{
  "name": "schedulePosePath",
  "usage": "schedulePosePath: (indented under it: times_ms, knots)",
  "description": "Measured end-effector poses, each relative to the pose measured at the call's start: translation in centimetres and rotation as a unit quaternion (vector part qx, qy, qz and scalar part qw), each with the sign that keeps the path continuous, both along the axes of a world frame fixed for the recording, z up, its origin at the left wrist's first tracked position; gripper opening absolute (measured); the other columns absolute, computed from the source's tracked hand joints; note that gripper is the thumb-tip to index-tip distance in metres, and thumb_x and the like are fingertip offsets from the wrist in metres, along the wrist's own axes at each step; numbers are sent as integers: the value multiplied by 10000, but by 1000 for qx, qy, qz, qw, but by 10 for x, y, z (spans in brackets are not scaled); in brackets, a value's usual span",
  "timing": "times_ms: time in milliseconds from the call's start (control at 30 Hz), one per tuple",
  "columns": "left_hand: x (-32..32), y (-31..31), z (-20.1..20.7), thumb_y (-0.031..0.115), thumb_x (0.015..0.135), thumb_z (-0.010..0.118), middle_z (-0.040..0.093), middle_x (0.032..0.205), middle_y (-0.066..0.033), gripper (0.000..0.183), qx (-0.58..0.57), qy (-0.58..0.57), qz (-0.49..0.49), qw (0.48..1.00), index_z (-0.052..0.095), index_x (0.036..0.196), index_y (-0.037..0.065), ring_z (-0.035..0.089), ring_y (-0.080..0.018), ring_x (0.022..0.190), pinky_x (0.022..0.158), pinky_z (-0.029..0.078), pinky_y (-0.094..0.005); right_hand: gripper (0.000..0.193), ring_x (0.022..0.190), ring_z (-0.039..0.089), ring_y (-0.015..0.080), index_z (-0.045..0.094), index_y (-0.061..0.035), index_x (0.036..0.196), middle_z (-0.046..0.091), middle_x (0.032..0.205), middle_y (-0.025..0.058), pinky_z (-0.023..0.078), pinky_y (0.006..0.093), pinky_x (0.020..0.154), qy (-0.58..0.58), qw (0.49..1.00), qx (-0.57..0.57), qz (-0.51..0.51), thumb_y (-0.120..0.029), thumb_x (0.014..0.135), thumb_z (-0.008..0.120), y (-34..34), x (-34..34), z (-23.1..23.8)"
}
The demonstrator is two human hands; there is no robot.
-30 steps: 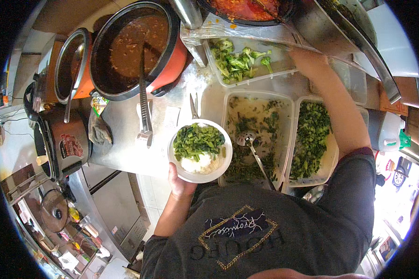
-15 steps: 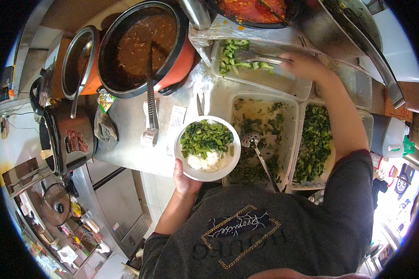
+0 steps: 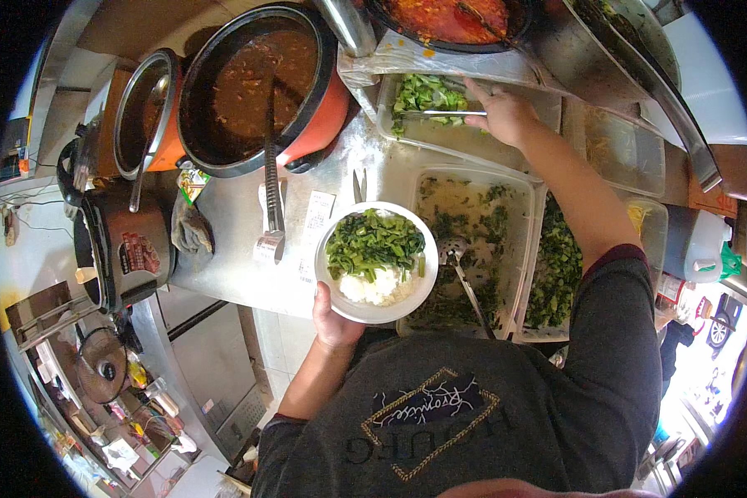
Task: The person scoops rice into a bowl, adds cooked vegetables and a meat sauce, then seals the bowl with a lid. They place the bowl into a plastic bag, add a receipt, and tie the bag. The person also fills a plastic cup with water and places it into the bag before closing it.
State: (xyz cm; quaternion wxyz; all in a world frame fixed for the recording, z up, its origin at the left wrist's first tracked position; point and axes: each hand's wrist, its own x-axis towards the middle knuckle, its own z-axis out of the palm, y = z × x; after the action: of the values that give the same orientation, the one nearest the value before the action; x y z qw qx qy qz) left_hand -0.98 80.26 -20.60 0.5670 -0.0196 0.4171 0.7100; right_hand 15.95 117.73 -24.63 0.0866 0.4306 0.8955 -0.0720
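Observation:
My left hand (image 3: pixel 335 322) grips the lower left side of a white bowl (image 3: pixel 390 314). Inside the bowl, chopped dark-green cooked greens (image 3: pixel 372 243) cover the far part of the white rice (image 3: pixel 373 286). At the back right, my right hand (image 3: pixel 506 114) is closed on metal tongs (image 3: pixel 446 112). The tongs' ends reach left into light-green chopped vegetables (image 3: pixel 423 93), which sit at the left end of a clear plastic tub (image 3: pixel 469 143). Whether the tongs pinch any pieces I cannot tell.
A slotted spoon (image 3: pixel 466 286) rests in a tub with scattered greens, beside a tub of chopped greens (image 3: pixel 556 257). Back left stand an orange pot of brown stew (image 3: pixel 328 104) and a smaller pot (image 3: pixel 173 124). A ladle (image 3: pixel 271 178) leans from the stew pot.
My right hand has moved left and slightly down, carrying the tongs further into the light-green vegetables. The bowl in my left hand has shifted slightly right.

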Motion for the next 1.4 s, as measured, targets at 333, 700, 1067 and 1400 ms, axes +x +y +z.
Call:
schedulePosePath:
  times_ms: [333,700,1067,1400]
  knots:
    - [-2,33,14,646,837,496,379,1403,-169,866,-10,-8,-29,999,232,1437,81,390,-327,1291,1070,334,-485,483,1052,589,348,512,-219,1324,604,1179,179,452,427,911,60,981,-183,21,-430,893,566,4,23,4]
    - [1,99,-4,633,878,443,363,1448,-98,780,47,-56,-31,997,256,1443,129,354,-277,1329,1108,273,-451,498,882,634,333,505,-218,1330,644,1049,168,485,372,789,109,979,-173,20,-337,861,622,-52,70,137]
    - [10,95,0,693,858,392,418,1408,-81,779,67,-155,-16,986,348,1410,144,410,-268,1286,1060,349,-444,585,1039,596,322,439,-208,1380,587,1202,176,465,377,884,174,967,-185,29,-386,854,623,-74,81,145]
    - [30,-18,16,712,823,428,280,1457,-179,863,-5,-104,-26,994,247,1455,152,278,-382,1343,1075,243,-602,622,1287,402,362,342,-238,1438,432,1399,173,368,449,1027,-146,988,53,-7,-465,895,543,-34,68,39]
